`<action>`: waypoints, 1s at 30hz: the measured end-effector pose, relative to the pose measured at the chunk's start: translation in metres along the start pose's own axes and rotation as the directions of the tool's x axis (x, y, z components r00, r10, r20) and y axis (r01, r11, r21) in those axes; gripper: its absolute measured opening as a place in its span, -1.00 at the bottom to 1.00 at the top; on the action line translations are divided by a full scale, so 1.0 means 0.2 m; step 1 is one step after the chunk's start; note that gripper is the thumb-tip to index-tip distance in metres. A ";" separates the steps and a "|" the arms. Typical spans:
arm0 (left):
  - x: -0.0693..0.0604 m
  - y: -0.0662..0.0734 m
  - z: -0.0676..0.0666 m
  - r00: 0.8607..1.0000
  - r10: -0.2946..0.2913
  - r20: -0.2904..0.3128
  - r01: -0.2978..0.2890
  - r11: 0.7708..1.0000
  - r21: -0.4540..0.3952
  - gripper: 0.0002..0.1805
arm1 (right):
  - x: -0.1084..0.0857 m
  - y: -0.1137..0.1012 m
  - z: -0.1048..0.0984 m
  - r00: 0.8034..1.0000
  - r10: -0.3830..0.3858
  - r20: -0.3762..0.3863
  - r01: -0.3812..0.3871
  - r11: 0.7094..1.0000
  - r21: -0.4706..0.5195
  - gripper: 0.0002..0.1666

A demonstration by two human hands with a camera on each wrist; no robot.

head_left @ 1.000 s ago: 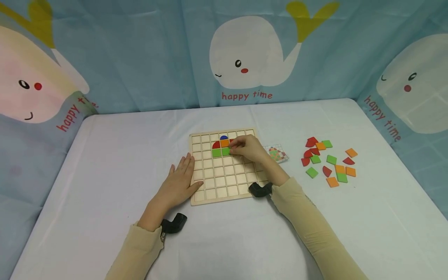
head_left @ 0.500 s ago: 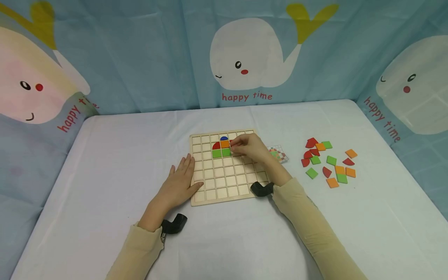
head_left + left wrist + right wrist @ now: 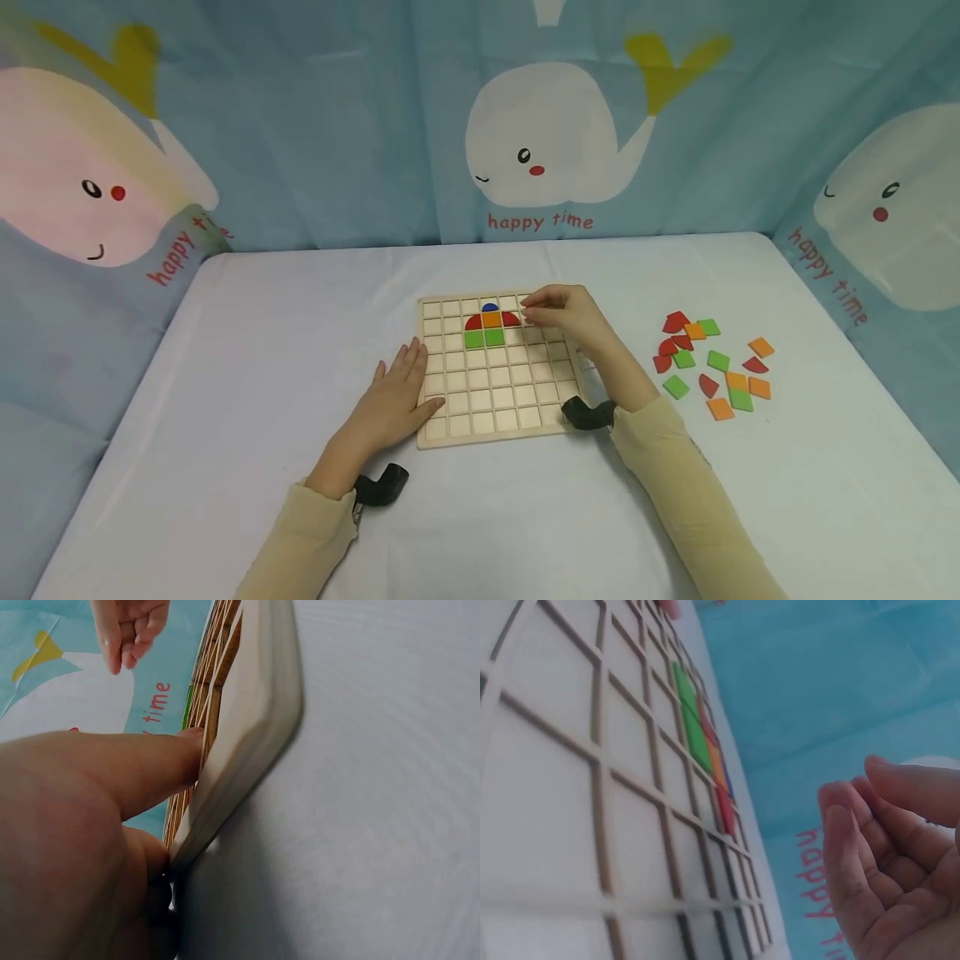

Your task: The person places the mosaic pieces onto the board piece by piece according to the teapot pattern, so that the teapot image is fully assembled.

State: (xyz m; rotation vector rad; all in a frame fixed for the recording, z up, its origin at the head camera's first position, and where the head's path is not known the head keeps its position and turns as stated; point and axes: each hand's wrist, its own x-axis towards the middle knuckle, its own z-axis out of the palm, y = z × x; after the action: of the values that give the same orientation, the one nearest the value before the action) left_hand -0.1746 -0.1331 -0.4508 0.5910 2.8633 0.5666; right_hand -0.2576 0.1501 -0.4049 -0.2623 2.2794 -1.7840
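A wooden grid board [image 3: 480, 408] lies on the table. In its upper cells sit two green squares [image 3: 484, 337], an orange square [image 3: 491, 320], a blue piece [image 3: 490, 307] and two red quarter-circles [image 3: 511, 319]. My left hand [image 3: 390, 404] rests along the board's left edge with fingers straight; in the left wrist view its thumb [image 3: 161, 761] touches the frame. Above the board's upper right part is my right hand [image 3: 573, 317], fingers loosely bent. The right wrist view shows a gap between thumb and fingertips, with nothing held.
Right of the board are scattered loose pieces: green squares [image 3: 676, 387], orange squares [image 3: 721, 408] and red quarter-circles [image 3: 708, 385]. A pattern card [image 3: 587, 362] is mostly hidden behind the right forearm. A blue curtain [image 3: 337, 150] borders the white table [image 3: 262, 358].
My right hand has drawn away to the right from the red quarter-circle, which is now in full view beside the orange square. The left hand stays on the board. The head view has tilted slightly.
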 end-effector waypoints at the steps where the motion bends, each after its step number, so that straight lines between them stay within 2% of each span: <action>1: 0.00 0.00 0.00 1.000 0.000 0.003 0.000 1.000 -0.002 -0.12 | -0.01 0.00 -0.02 1.000 -0.002 -0.006 0.002 1.000 0.000 -0.66; 11: -0.01 0.02 0.01 1.000 -0.011 0.016 0.011 1.000 -0.002 -0.13 | -0.10 0.02 -0.17 0.998 0.016 -0.064 -0.016 1.000 -0.005 -0.62; 20: -0.01 0.02 0.01 1.000 -0.015 0.016 0.015 1.000 -0.001 -0.13 | -0.14 0.04 -0.25 0.992 0.041 -0.116 -0.048 0.997 -0.058 -0.58; 30: -0.01 0.01 -0.01 1.000 -0.011 0.008 0.011 1.000 0.013 -0.14 | -0.18 0.06 -0.32 0.991 0.018 -0.134 -0.027 0.997 -0.068 -0.57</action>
State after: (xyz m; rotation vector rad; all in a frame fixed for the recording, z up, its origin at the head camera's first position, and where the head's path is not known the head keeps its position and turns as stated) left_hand -0.1730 -0.1320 -0.4473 0.5783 2.8630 0.5425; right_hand -0.2421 0.2219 -0.3985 -0.1329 2.4294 -1.7620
